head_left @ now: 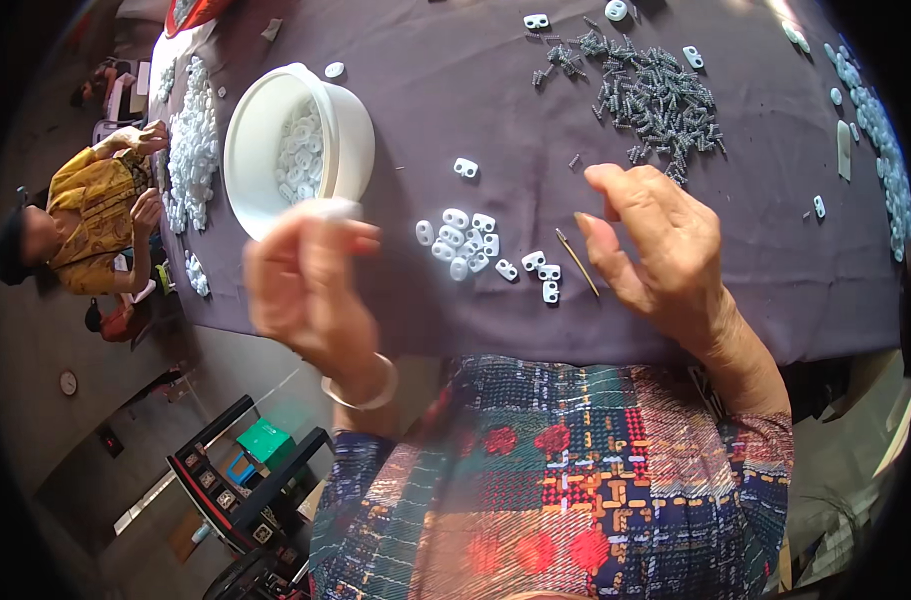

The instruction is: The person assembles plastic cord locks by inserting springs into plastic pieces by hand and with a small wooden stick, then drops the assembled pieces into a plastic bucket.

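My left hand (321,285), smeared by motion, is at the near rim of a white round tub (351,130). Its fingers are closed, with what looks like a white cord lock (334,208) at their tips. Many white plastic parts (301,150) lie inside the tub. On the right, my right hand (666,240) hovers over the cloth, thumb and forefinger apart and nothing visible between them. Beside its thumb lies a thin brass-coloured stick (578,263). Between my hands rests a loose group of white two-hole cord lock parts (456,240). Beyond my right hand spreads a heap of small metal springs (661,100).
A dark purplish cloth (446,100) covers the table. White parts pile up at the left (193,150) and along the right edge (881,150). A person in a yellow top (86,210) sits at the left side, hands at the left pile. Single white parts lie scattered.
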A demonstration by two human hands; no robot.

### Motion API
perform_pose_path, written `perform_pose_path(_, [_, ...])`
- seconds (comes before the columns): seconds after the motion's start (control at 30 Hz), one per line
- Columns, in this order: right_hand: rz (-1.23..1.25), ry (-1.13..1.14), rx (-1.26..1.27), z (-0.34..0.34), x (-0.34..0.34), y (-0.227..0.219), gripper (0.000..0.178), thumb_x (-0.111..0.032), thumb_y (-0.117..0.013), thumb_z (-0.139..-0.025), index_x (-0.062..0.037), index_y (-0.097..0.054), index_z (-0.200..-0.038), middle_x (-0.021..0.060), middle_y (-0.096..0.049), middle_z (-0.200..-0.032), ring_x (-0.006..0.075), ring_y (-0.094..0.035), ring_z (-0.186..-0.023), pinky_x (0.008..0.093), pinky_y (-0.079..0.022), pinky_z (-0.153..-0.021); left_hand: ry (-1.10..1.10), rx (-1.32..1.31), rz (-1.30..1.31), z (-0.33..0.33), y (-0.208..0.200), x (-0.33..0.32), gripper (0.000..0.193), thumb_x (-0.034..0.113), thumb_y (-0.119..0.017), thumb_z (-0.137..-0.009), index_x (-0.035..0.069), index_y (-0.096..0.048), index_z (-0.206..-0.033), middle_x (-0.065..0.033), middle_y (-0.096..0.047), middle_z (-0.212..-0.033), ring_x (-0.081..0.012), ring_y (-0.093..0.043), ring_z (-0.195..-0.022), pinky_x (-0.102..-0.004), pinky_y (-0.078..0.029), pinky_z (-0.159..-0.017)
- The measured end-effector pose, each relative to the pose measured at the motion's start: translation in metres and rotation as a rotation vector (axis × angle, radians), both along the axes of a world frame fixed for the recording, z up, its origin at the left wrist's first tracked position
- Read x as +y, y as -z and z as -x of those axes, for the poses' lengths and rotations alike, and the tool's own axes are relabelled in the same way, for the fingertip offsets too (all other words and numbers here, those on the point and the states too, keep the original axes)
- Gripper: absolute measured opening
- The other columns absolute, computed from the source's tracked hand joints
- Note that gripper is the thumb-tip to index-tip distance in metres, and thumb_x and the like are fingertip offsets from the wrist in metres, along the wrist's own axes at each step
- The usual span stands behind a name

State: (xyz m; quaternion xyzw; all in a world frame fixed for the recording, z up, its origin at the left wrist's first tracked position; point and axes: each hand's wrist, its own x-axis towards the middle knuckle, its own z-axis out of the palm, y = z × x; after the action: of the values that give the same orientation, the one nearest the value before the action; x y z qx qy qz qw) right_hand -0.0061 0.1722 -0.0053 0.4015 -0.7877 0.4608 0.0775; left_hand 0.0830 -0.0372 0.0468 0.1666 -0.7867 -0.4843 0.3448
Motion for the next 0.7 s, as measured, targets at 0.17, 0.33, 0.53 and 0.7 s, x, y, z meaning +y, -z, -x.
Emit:
perform_pose_path(0.17, [-0.097, -0.095, 0.026, -0.003, -0.008, 0.003, 0.029, 0.004, -0.066, -0.067, 0.0028, -0.057, -0.094, 0.0106, -0.055, -0.074, 0.0228, -0.055, -0.062, 0.0316, -0.046, -0.054, -0.139, -0.114, 0.420, 0.010, 0.004, -0.083, 0.016, 0.008, -0.064, -0.083, 0.000, -0.063, -0.097, -0.0072, -0.064, -0.083, -0.0134, -0.058, -0.072, -0.0234, -0.046, -0.060])
perform_pose_path(0.33, [-0.071, -0.074, 0.032, -0.003, -0.007, 0.011, 0.027, 0.005, -0.066, -0.067, 0.0027, -0.057, -0.092, 0.0115, -0.055, -0.076, 0.0252, -0.056, -0.065, 0.0329, -0.047, -0.055, -0.082, -0.159, 0.934, 0.011, 0.011, -0.046, 0.021, 0.004, -0.071, -0.068, 0.008, -0.065, -0.088, -0.0071, -0.062, -0.083, -0.0238, -0.055, -0.080, -0.0339, -0.044, -0.071])
perform_pose_path(0.53, [-0.032, -0.073, 0.030, -0.003, -0.009, 0.008, 0.027, 0.006, -0.065, -0.067, 0.0035, -0.058, -0.092, 0.0122, -0.055, -0.076, 0.0256, -0.056, -0.065, 0.0333, -0.047, -0.056, 0.240, -0.368, 0.707, 0.028, 0.050, -0.002, 0.016, 0.004, -0.068, -0.072, 0.003, -0.061, -0.086, -0.0085, -0.059, -0.084, -0.0246, -0.055, -0.078, -0.0336, -0.045, -0.069])
perform_pose_path(0.7, [-0.004, -0.067, 0.028, -0.001, -0.009, 0.005, 0.027, 0.006, -0.065, -0.067, 0.0033, -0.057, -0.093, 0.0121, -0.055, -0.076, 0.0258, -0.056, -0.065, 0.0331, -0.047, -0.057, 0.361, -0.386, 0.583, 0.035, 0.052, -0.007, 0.017, 0.003, -0.067, -0.069, 0.004, -0.058, -0.083, -0.0083, -0.057, -0.080, -0.0270, -0.054, -0.079, -0.0362, -0.044, -0.066])
